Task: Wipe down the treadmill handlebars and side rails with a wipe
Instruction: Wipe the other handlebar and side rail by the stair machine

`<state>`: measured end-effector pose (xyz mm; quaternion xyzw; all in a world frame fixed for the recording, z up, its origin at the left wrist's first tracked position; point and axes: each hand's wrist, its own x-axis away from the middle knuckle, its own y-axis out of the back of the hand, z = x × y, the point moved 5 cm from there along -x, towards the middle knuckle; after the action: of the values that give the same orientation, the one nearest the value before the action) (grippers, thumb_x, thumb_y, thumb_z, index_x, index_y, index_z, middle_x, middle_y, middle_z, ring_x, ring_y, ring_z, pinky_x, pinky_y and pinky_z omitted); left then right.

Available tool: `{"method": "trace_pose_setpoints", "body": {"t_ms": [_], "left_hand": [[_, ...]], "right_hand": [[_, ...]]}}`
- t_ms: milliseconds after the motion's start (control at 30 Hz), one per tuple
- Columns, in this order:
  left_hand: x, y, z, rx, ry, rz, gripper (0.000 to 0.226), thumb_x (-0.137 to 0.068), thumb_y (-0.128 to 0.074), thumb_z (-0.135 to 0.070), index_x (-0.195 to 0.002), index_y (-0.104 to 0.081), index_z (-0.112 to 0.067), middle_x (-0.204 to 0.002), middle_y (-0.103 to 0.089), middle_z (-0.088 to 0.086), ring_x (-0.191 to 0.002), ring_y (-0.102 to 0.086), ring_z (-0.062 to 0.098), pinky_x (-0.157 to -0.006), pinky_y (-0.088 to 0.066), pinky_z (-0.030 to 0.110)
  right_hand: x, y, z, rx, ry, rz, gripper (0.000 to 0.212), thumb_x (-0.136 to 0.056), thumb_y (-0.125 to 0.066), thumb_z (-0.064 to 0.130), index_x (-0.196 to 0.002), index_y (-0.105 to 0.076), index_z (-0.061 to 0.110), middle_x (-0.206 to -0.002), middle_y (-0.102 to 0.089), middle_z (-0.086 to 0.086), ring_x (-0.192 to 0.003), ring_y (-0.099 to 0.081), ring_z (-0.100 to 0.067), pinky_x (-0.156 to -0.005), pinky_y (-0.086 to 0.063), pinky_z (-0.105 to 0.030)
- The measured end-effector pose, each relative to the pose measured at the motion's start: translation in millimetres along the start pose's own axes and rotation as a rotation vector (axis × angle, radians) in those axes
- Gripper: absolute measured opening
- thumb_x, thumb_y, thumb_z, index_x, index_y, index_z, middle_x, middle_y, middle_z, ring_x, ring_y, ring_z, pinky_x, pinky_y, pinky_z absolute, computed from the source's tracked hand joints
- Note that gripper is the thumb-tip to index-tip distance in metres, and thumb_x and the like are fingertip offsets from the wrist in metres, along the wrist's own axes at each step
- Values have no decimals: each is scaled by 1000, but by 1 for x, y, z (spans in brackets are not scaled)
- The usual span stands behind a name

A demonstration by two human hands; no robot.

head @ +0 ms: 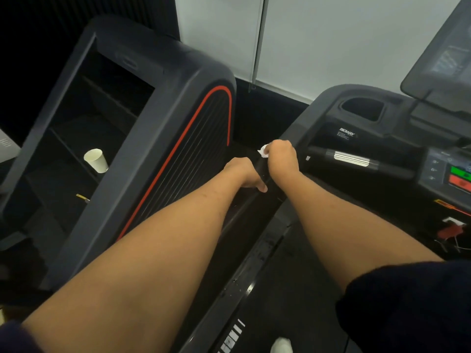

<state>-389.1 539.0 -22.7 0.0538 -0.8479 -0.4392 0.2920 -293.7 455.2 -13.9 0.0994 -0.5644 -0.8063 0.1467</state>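
The black left handlebar (262, 168) of the treadmill runs from the console toward me. My right hand (281, 157) is closed over it near the console, and a white wipe (263, 150) pokes out from under the fingers. Just behind it, my left hand (243, 174) grips the same bar, thumb on top. Below the bar, the dark side rail (251, 271) slopes down to the deck. Across the console front lies a handlebar with a silver sensor plate (351, 159).
A neighbouring dark machine with a red stripe (175, 149) stands close on the left; a white paper cup (96, 160) sits inside it. The console (362, 123) has a cup holder, green and red buttons (460, 178) and a screen (443, 54). A white wall is behind.
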Motion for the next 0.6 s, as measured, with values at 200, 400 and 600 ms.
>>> {"method": "trace_pose_setpoints", "body": {"t_ms": [200, 400, 600], "left_hand": [[3, 3, -6, 7, 28, 31, 64, -79, -86, -37, -128, -56, -9, -86, -54, 3, -88, -59, 23, -80, -53, 36], [-3, -2, -4, -12, 54, 38, 71, -77, -86, -40, -133, -54, -8, -115, -60, 10, -105, -62, 28, -92, -55, 39], [-4, 4, -12, -38, 97, 102, 85, -75, -88, -37, -144, -47, -8, -128, -58, 15, -113, -62, 35, -99, -55, 47]], "right_hand": [[-2, -2, 1, -170, -269, 216, 32, -93, -61, 23, -121, -61, 7, -105, -56, -11, -91, -58, -25, -79, -48, -34], [-11, 0, 2, -42, -99, 133, 22, -93, -57, 8, -112, -66, 4, -99, -60, -12, -96, -63, -29, -81, -51, -32], [-14, -3, 5, 28, -107, 240, 29, -93, -63, 21, -119, -61, 9, -108, -57, -10, -93, -60, -26, -81, -51, -35]]}}
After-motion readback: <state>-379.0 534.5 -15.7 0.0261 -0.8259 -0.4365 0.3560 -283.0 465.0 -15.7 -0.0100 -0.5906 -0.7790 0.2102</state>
